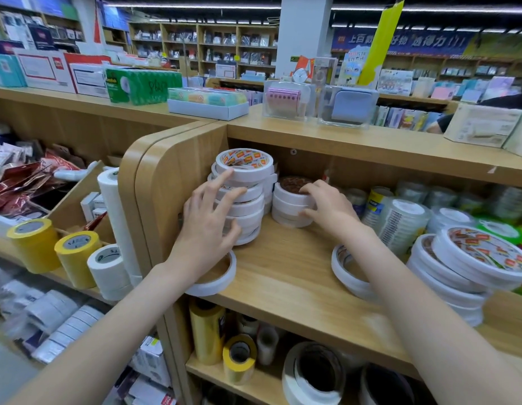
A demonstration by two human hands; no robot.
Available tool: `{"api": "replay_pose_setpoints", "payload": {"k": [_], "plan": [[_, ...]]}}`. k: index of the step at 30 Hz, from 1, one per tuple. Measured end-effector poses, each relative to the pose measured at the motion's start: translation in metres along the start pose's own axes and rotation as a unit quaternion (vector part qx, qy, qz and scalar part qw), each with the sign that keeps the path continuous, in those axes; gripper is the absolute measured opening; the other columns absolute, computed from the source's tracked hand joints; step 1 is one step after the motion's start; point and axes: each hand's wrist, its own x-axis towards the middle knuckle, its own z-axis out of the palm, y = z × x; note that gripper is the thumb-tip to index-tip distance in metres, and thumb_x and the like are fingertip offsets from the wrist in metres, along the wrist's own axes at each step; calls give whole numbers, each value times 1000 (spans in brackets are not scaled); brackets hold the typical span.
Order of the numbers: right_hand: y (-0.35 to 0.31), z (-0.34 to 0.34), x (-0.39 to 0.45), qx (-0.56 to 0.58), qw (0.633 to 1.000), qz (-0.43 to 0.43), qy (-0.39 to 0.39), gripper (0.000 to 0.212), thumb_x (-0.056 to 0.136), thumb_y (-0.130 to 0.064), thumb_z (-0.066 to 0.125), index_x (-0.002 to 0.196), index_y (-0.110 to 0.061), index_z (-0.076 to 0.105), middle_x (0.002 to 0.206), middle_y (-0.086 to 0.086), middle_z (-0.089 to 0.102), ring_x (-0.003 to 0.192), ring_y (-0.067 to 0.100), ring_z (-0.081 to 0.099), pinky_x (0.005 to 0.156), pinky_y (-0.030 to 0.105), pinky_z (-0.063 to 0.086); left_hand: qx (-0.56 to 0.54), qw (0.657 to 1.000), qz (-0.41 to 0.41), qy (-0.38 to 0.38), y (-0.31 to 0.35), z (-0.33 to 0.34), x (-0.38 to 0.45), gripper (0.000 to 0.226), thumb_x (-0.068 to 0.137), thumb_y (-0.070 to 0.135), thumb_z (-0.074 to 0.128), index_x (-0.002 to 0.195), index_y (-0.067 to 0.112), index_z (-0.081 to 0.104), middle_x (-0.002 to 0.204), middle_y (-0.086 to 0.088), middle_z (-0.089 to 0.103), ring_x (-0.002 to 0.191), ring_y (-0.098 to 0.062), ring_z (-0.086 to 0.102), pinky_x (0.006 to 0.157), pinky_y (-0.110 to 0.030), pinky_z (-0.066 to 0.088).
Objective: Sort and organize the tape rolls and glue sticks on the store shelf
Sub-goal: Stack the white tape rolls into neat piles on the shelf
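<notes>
The tall stack of tape rolls (pixel 243 197) stands at the shelf's (pixel 283 276) left wall, leaning unevenly. The left hand (pixel 208 222), fingers spread, steadies it; a nudge could topple it. The right hand (pixel 327 207) grips the short stack (pixel 292 206) just beside.

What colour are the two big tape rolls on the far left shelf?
Yellow, both of them, with white core labels; clearest in the head view.

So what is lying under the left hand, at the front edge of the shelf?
A flat white tape roll lies there on the wooden shelf. The left hand and wrist cover its rear left part, so anything beyond that is hidden.
</notes>
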Motion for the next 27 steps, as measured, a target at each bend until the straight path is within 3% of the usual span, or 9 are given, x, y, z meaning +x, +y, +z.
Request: {"api": "replay_pose_setpoints", "payload": {"k": [3, 9, 12, 17, 20, 22, 24, 27], "plan": [[4, 6, -1, -5, 998, -11, 66, 40, 86, -17, 61, 124, -15, 49, 120, 5, 48, 101, 24, 54, 79, 36, 47, -9, 1000, 3, 2, -1, 1, 0, 48, 81, 27, 41, 128, 19, 46, 146, -5, 28, 125, -30, 33, 99, -42, 34], [11, 9, -1, 49, 997, -24, 58, 38, 86, -16, 62, 123, -12, 53, 120, 4, 52, 101, 20, 53, 83, 30, 43, -21, 1000, 2, 2, -1, 3, -1, 49, 82, 26, 40, 130, 18, 45, 148, -4, 25, 126, -28, 27, 99, -37, 31], [9, 10, 2, 55, 997, -29, 42, 38, 86, -15, 63, 122, -13, 54, 119, 4, 54, 107, 22, 52, 87, 34, 44, -15, 1000, 7, -3, -3, 3, -2, 50, 82, 25, 41, 131, 18, 44, 148, -3, 24, 126, -27, 28, 100, -36, 29], [7, 10, 2, 26, 998, -24, 45, 37, 86, -20, 62, 121, -15, 52, 116, 3, 54, 103, 21, 53, 81, 35, 46, -13, 1000, 9, -6, -3, 2, -3, 51, 82, 22, 41, 133, 17, 44, 149, -3, 23, 129, -27, 27, 103, -34, 27], [7, 11, 0, 46, 997, -36, 58, 36, 87, -21, 62, 121, -14, 52, 118, 3, 53, 102, 19, 53, 80, 32, 44, -21, 1000, 11, -2, -2, 3, -5, 52, 84, 10, 51, 135, 16, 43, 151, -4, 20, 134, -27, 24, 106, -32, 24], [8, 12, -1, 52, 995, -37, 82, 29, 90, -18, 56, 119, -14, 54, 119, 2, 53, 103, 19, 53, 82, 34, 45, -37, 999, 7, -3, 0, 2, -9, 60, 82, 0, 59, 138, 14, 41, 152, -6, 18, 137, -25, 23, 109, -21, 20], [10, 11, -3, 48, 993, -22, 102, 27, 93, -16, 50, 120, -14, 54, 121, 2, 52, 103, 21, 54, 84, 38, 47, -76, 997, -25, -2, 3, -4, -14, 66, 83, -2, 60, 141, 14, 36, 154, -6, 15, 134, -18, 29, 100, -3, 23], [7, 3, -5, 120, 983, -41, 136, 37, 90, -13, 54, 127, -15, 50, 124, 3, 48, 94, 17, 56, 83, 34, 49, -127, 989, -77, 13, 5, -14, -23, 66, 86, 0, 57, 144, 12, 28, 152, -6, 21, 124, 1, 33, 89, 5, 25]]}}
